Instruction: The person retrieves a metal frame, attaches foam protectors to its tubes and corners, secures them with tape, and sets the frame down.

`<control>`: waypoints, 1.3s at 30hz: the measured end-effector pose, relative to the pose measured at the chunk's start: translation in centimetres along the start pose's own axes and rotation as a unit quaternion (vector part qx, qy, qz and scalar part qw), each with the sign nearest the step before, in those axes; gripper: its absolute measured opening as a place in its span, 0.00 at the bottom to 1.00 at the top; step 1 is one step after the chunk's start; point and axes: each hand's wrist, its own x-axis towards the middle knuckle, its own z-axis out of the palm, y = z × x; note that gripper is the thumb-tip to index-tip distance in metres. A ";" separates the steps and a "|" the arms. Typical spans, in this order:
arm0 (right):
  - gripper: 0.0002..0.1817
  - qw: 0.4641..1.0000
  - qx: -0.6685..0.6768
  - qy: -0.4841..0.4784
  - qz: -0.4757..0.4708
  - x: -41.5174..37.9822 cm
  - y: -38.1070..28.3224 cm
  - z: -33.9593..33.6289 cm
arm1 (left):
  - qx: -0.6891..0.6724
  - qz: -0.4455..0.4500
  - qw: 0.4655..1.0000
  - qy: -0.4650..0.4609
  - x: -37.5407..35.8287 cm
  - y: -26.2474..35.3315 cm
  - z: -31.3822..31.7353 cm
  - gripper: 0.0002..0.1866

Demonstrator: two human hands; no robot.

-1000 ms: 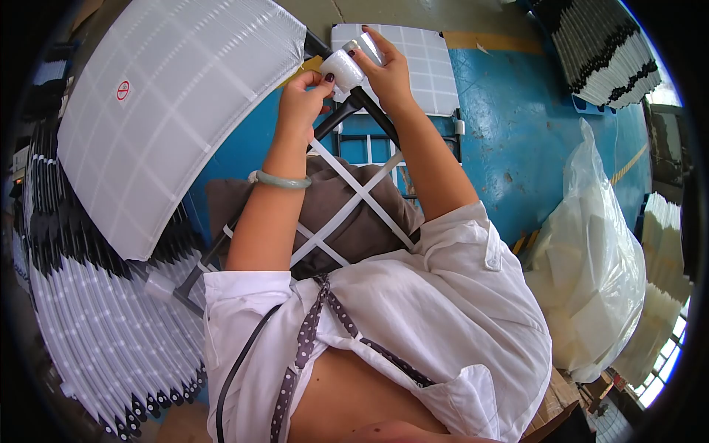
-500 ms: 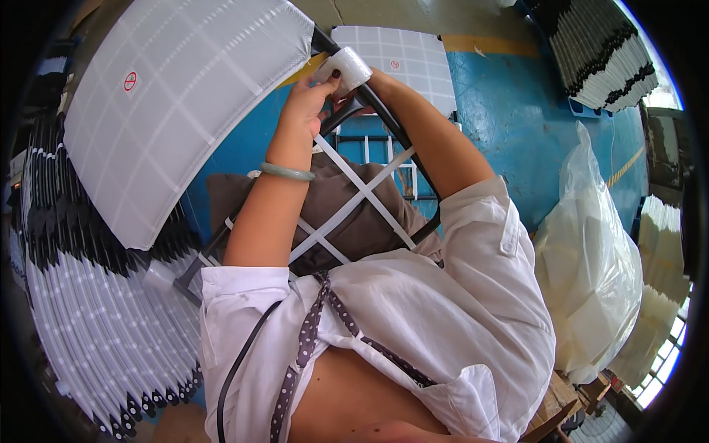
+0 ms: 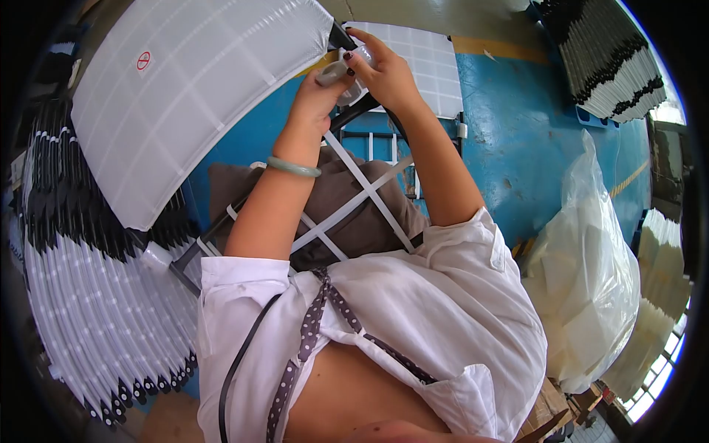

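Note:
A small roll of clear plastic film (image 3: 334,72) is held at a black tubular frame, its hollow end turned towards me. My left hand (image 3: 316,100), with a pale green bangle at the wrist, closes on the near side of the roll. My right hand (image 3: 388,74) grips its far side, thumb and forefinger spread around it. The black tube (image 3: 358,109) of the frame passes just below both hands. White crossed straps (image 3: 362,193) span the frame over my lap. A whitish checked panel (image 3: 199,96) with a red prohibition sign rises on the left, joined to the frame.
Stacked folded frames with whitish fabric (image 3: 111,310) stand at my left. Another checked panel (image 3: 421,70) lies ahead on the blue floor (image 3: 517,111). A clear plastic bag (image 3: 583,288) stands at right, with further stacks (image 3: 602,59) at upper right.
My right hand has come up from behind the tube to the top of the roll. The roll has turned, so its hollow end now shows. The panel has shifted slightly right and up.

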 end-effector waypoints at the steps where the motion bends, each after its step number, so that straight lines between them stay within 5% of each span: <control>1: 0.27 0.997 -0.075 0.008 0.011 -0.3 -0.9 0.0 | -0.011 0.003 1.000 -0.008 0.2 -0.1 -0.2 0.21; 6: 0.30 0.998 -0.049 0.031 -0.033 -0.1 -0.5 0.6 | -0.042 0.024 0.998 -0.026 -0.9 0.9 -0.2 0.19; 12: 0.28 0.998 -0.049 0.020 -0.024 -0.4 -0.4 0.8 | -0.165 -0.051 0.985 -0.028 -2.4 1.9 -1.1 0.17; 20: 0.22 1.000 -0.026 0.015 0.003 -0.6 -1.5 0.6 | -0.173 0.076 0.967 -0.174 -2.8 1.8 0.3 0.23; 23: 0.22 0.995 0.074 0.044 -0.045 -0.4 -0.2 0.6 | -0.193 0.073 0.963 -0.177 -3.6 1.8 0.7 0.22; 26: 0.28 0.964 0.140 0.037 -0.223 -0.2 0.9 -0.6 | -0.113 0.072 0.985 -0.112 -5.4 2.1 2.7 0.23; 30: 0.43 0.935 -0.024 0.018 -0.353 -1.0 -0.2 -2.2 | 0.020 0.084 0.988 -0.131 -6.8 3.7 4.0 0.23; 34: 0.35 0.942 0.018 0.154 -0.296 -1.7 0.3 -2.2 | 0.063 0.076 0.984 -0.150 -6.7 4.3 3.4 0.20; 35: 0.26 0.925 0.085 0.217 -0.301 -2.0 0.4 -2.0 | 0.073 0.076 0.982 -0.155 -6.4 4.2 3.4 0.19; 39: 0.18 0.928 0.052 0.268 -0.251 -1.7 1.8 -3.0 | 0.016 0.085 0.990 -0.112 -5.4 2.8 3.7 0.14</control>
